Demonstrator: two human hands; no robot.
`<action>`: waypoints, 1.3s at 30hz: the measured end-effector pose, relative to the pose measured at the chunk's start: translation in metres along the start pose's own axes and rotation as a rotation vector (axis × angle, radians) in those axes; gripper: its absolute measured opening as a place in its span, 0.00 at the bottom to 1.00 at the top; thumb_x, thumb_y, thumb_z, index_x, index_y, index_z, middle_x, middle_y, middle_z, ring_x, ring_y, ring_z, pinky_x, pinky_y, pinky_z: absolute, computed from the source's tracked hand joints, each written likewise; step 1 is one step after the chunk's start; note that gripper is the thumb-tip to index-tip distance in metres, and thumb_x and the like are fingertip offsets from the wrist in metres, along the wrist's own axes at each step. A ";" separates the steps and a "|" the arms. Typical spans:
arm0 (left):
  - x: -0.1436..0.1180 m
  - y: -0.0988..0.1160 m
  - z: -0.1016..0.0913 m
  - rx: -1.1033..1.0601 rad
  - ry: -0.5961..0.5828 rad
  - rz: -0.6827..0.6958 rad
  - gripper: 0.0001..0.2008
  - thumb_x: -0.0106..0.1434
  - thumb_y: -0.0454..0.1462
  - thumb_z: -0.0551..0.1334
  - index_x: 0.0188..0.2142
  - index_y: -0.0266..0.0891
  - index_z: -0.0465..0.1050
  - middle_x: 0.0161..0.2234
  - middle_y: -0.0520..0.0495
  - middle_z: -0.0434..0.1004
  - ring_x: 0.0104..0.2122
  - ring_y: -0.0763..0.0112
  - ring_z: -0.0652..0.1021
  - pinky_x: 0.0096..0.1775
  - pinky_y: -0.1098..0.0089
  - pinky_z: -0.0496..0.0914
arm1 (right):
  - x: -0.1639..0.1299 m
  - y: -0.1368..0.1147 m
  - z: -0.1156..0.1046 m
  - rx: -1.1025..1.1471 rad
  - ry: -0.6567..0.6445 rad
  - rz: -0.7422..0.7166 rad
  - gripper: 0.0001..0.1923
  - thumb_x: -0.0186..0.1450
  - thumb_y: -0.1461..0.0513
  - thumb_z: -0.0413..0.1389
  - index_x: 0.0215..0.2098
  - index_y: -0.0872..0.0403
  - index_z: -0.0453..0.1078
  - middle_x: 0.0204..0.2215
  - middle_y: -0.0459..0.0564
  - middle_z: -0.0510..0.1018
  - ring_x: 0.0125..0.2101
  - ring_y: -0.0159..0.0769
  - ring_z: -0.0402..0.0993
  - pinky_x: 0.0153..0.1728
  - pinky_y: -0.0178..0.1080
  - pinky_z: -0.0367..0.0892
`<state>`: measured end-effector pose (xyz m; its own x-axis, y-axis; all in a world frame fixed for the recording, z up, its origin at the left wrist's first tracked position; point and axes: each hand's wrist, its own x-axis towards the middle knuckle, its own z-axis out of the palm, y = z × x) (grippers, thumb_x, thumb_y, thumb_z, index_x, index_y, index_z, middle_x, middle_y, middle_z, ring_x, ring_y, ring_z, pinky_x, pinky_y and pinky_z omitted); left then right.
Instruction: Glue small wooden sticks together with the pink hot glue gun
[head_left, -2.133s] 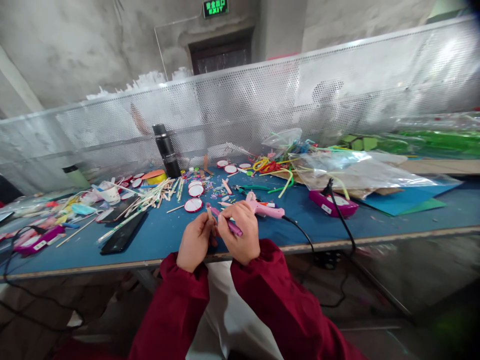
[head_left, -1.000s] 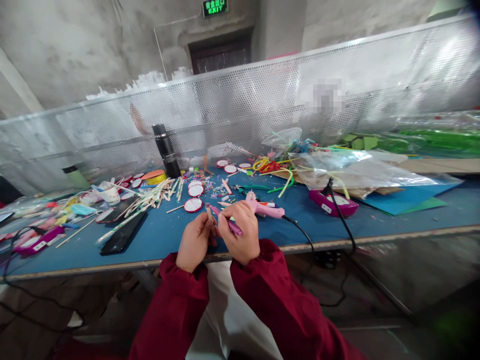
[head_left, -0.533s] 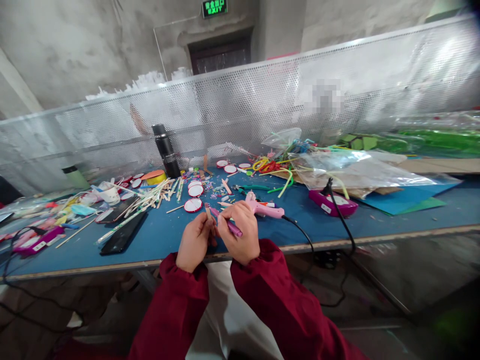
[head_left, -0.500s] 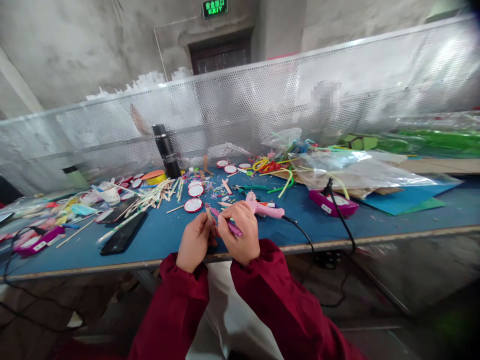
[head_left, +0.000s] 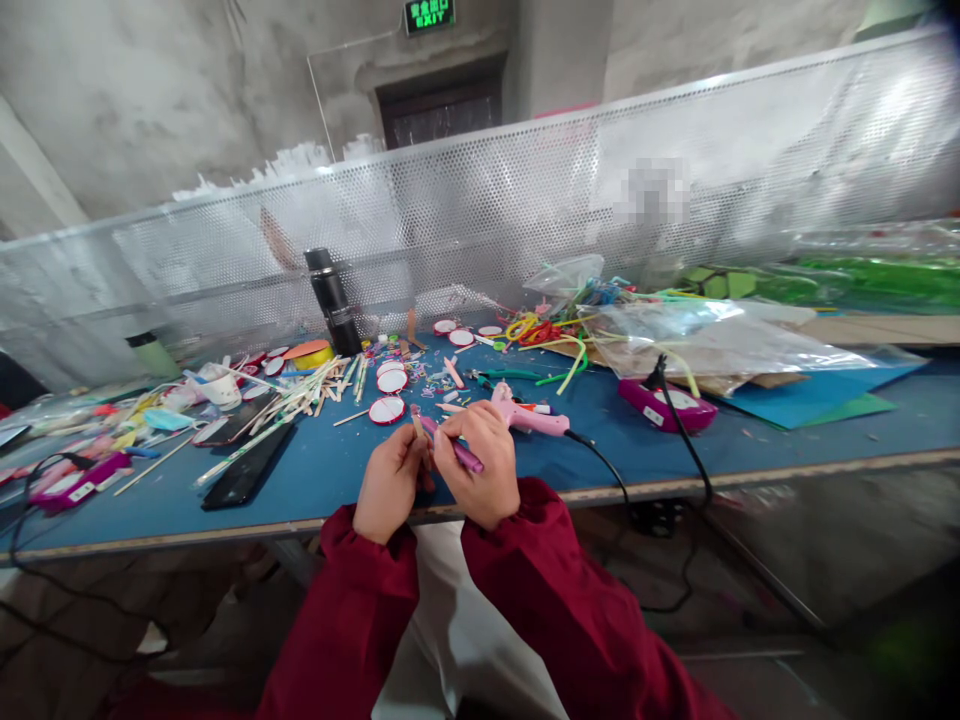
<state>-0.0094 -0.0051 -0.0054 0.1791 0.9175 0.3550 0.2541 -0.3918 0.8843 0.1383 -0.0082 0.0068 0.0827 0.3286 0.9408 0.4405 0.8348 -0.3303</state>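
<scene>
Close to the table's front edge, my left hand (head_left: 390, 480) is closed around a small flat wooden craft stick (head_left: 418, 424), which stands up from the fingers with a pinkish tip. My right hand (head_left: 480, 465) grips a purple marker (head_left: 469, 458) like a pen. The marker's front end points at the stick; whether they touch I cannot tell. Just beyond my right hand lies a pink glue gun (head_left: 532, 418), its black cord running off the table edge. Round white discs with red rims, among them this one (head_left: 387, 410), lie beyond my left hand.
Left of my hands are a black phone (head_left: 247, 468), a pile of sticks (head_left: 315, 385) and a black bottle (head_left: 334, 300). To the right stand a purple power strip (head_left: 667, 408) and plastic bags (head_left: 735, 340) over blue sheets. A perforated metal screen (head_left: 480, 220) closes the back.
My right hand and the purple marker have shifted very slightly to the left. My left hand keeps the stick in nearly the same place.
</scene>
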 end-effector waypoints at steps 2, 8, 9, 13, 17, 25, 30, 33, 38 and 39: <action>0.000 -0.001 0.000 0.004 0.003 0.006 0.19 0.73 0.51 0.56 0.32 0.41 0.67 0.20 0.55 0.70 0.20 0.73 0.70 0.25 0.73 0.63 | 0.000 0.000 0.000 0.009 -0.019 -0.011 0.10 0.67 0.68 0.55 0.30 0.49 0.64 0.26 0.44 0.77 0.29 0.37 0.72 0.41 0.47 0.65; 0.000 -0.001 0.000 0.009 0.003 0.008 0.18 0.73 0.50 0.56 0.33 0.41 0.68 0.20 0.55 0.70 0.20 0.73 0.70 0.25 0.72 0.63 | 0.000 0.000 0.000 -0.020 0.003 0.003 0.10 0.68 0.67 0.55 0.30 0.49 0.63 0.26 0.44 0.76 0.29 0.37 0.72 0.41 0.47 0.66; 0.000 -0.001 0.000 0.005 0.003 0.008 0.18 0.73 0.50 0.56 0.33 0.41 0.68 0.20 0.55 0.70 0.20 0.73 0.70 0.25 0.72 0.63 | 0.000 0.000 0.000 -0.017 -0.004 -0.003 0.10 0.68 0.67 0.55 0.30 0.49 0.63 0.26 0.44 0.76 0.29 0.37 0.72 0.41 0.47 0.66; 0.000 0.001 0.001 -0.010 0.009 0.005 0.17 0.73 0.50 0.57 0.34 0.41 0.69 0.20 0.56 0.69 0.20 0.73 0.70 0.25 0.72 0.63 | 0.000 -0.001 0.000 -0.009 -0.019 -0.017 0.10 0.68 0.67 0.55 0.30 0.49 0.63 0.26 0.44 0.77 0.29 0.37 0.73 0.42 0.48 0.66; 0.000 0.002 0.000 -0.023 0.014 -0.002 0.19 0.71 0.52 0.58 0.34 0.40 0.70 0.20 0.55 0.70 0.20 0.72 0.70 0.25 0.72 0.63 | 0.000 -0.001 0.000 -0.020 0.010 0.000 0.10 0.67 0.67 0.55 0.29 0.49 0.63 0.25 0.44 0.76 0.28 0.37 0.71 0.40 0.47 0.65; 0.000 -0.002 0.000 0.005 0.013 0.003 0.19 0.72 0.52 0.57 0.35 0.40 0.70 0.20 0.55 0.70 0.20 0.72 0.71 0.25 0.72 0.64 | -0.001 0.000 0.000 -0.041 0.013 0.007 0.10 0.68 0.67 0.55 0.30 0.48 0.63 0.25 0.44 0.75 0.29 0.37 0.71 0.41 0.47 0.66; 0.000 -0.001 0.000 -0.021 0.018 0.007 0.18 0.72 0.51 0.57 0.35 0.40 0.70 0.21 0.55 0.71 0.20 0.73 0.70 0.25 0.73 0.63 | -0.001 -0.001 0.000 -0.017 0.009 -0.011 0.10 0.67 0.67 0.55 0.30 0.48 0.63 0.25 0.44 0.76 0.29 0.37 0.72 0.41 0.48 0.66; 0.000 0.000 0.000 -0.008 0.019 0.013 0.18 0.72 0.50 0.57 0.34 0.40 0.69 0.21 0.55 0.70 0.20 0.73 0.70 0.25 0.73 0.63 | -0.001 0.000 0.000 -0.012 -0.014 -0.018 0.10 0.67 0.67 0.55 0.30 0.48 0.63 0.26 0.44 0.77 0.29 0.37 0.74 0.42 0.48 0.66; 0.000 0.000 0.000 0.006 0.028 0.022 0.17 0.72 0.50 0.58 0.34 0.40 0.69 0.21 0.55 0.69 0.21 0.73 0.69 0.26 0.73 0.63 | 0.000 -0.001 0.000 -0.017 -0.024 -0.028 0.10 0.67 0.68 0.55 0.30 0.49 0.63 0.26 0.44 0.77 0.28 0.36 0.73 0.42 0.48 0.66; 0.000 0.000 0.000 0.006 0.031 0.022 0.17 0.72 0.50 0.58 0.34 0.40 0.69 0.21 0.55 0.69 0.21 0.73 0.69 0.26 0.73 0.63 | 0.000 -0.001 0.000 -0.018 -0.026 -0.029 0.10 0.67 0.68 0.55 0.30 0.49 0.63 0.25 0.44 0.77 0.28 0.36 0.73 0.42 0.48 0.65</action>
<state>-0.0095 -0.0055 -0.0055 0.1552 0.9105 0.3833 0.2564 -0.4119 0.8744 0.1374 -0.0090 0.0077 0.0468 0.3161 0.9476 0.4583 0.8361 -0.3015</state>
